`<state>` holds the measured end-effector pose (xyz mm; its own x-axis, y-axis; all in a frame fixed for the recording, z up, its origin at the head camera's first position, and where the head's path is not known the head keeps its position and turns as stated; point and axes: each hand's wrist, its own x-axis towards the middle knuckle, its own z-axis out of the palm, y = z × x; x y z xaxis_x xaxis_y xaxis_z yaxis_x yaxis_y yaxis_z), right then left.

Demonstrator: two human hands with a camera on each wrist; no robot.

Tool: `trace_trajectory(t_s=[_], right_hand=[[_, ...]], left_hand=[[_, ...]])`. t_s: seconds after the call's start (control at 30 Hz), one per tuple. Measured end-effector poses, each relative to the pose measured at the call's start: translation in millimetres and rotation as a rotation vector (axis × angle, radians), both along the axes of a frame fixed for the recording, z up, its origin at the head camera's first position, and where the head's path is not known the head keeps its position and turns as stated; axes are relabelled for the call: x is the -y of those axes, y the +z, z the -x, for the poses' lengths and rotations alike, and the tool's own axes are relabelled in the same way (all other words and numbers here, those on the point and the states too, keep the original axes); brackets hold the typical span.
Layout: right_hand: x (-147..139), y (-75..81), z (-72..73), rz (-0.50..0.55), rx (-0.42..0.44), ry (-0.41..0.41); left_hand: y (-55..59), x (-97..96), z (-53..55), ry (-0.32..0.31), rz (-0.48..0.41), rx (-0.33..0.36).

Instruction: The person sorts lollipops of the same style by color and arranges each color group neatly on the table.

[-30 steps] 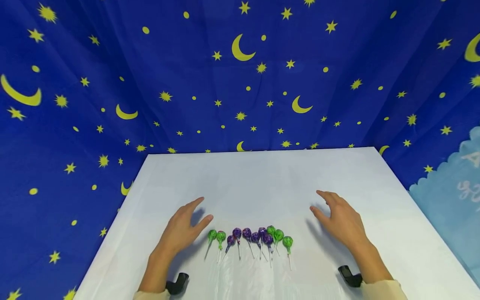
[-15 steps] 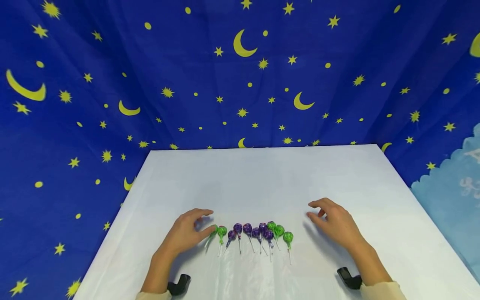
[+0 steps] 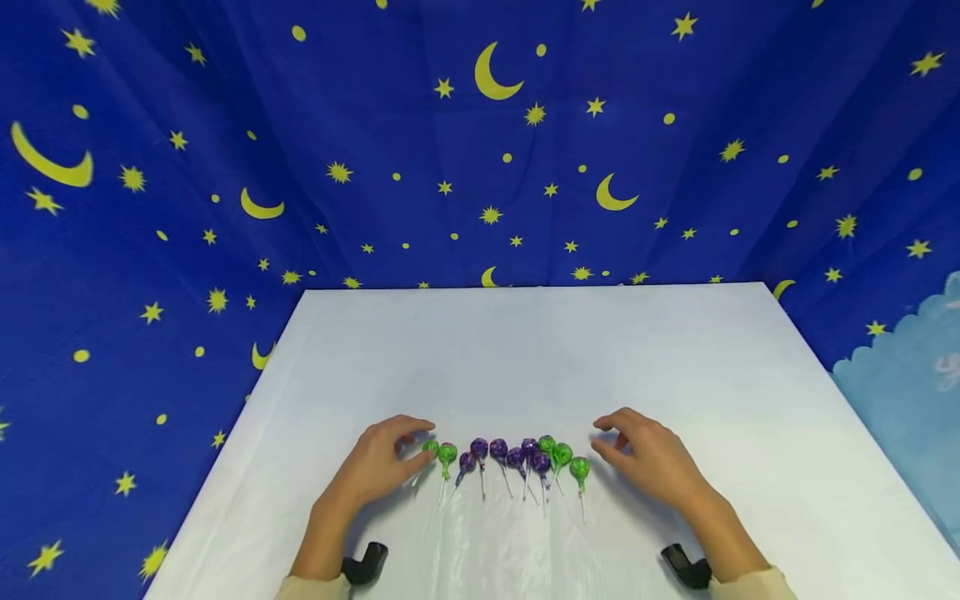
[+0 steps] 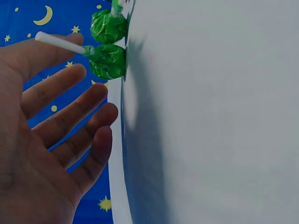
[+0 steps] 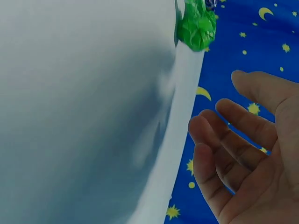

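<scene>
Several wrapped lollipops lie in a loose row near the table's front, purple lollipops (image 3: 498, 450) in the middle and green ones at both ends. My left hand (image 3: 378, 462) hovers at the row's left end, its thumb partly covering the outermost green lollipop (image 3: 431, 446). In the left wrist view that lollipop (image 4: 107, 63) shows its white stick, and the fingers (image 4: 74, 112) are loosely bent, not closed round it. Right of the row, my right hand (image 3: 652, 458) holds nothing, a short gap from the rightmost green lollipop (image 3: 580, 468). The right wrist view shows its relaxed fingers (image 5: 238, 144).
A white table (image 3: 525, 358) carries the lollipops. Behind and beside it hangs a blue cloth (image 3: 420, 125) with yellow moons and stars. A light blue panel (image 3: 915, 358) is at the right. Black pieces (image 3: 365, 564) sit at both wrists.
Both hands have moved inward and lower toward the ends of the row. The left thumb has come over the leftmost green lollipop. The head view has shifted slightly.
</scene>
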<state>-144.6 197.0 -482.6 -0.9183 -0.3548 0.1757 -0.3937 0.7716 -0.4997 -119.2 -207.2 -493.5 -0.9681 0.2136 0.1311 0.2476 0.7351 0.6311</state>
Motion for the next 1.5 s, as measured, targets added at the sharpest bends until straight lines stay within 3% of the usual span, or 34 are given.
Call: trace_trajectory(t_s=[0.13,0.33,0.47,0.63,0.8,1.0,1.27,1.5], right_hand=[[-0.8,-0.2,1.5,0.001,-0.009,0.018],[-3.9,1.5,1.9,0.035,0.003,0.045],[-0.1,0.0,1.6,0.079,0.077,0.136],[3.0,-4.1,3.0,0.134,0.165,0.188],[6.8,-7.2,3.6,0.107,0.198,0.229],[12.9,-8.6,4.8,0.066,0.216,0.229],[10.5,-11.5,5.8,0.063,0.231,0.202],[11.8,-11.1,4.8,0.071,0.256,0.217]], left_hand=[[-1.6,-3.3,5.1,0.008,-0.011,-0.015],[-1.0,-9.7,13.6,-0.041,-0.003,-0.010],[-1.7,-9.1,12.2,-0.024,0.012,0.009],[-2.4,-8.9,9.6,-0.006,0.036,0.009],[-1.9,-9.4,5.0,0.014,0.020,0.012],[-4.4,-9.3,0.2,0.039,0.018,0.009],[-11.3,-13.7,3.1,0.064,-0.075,0.012],[-12.3,-13.6,1.5,0.089,-0.079,0.023]])
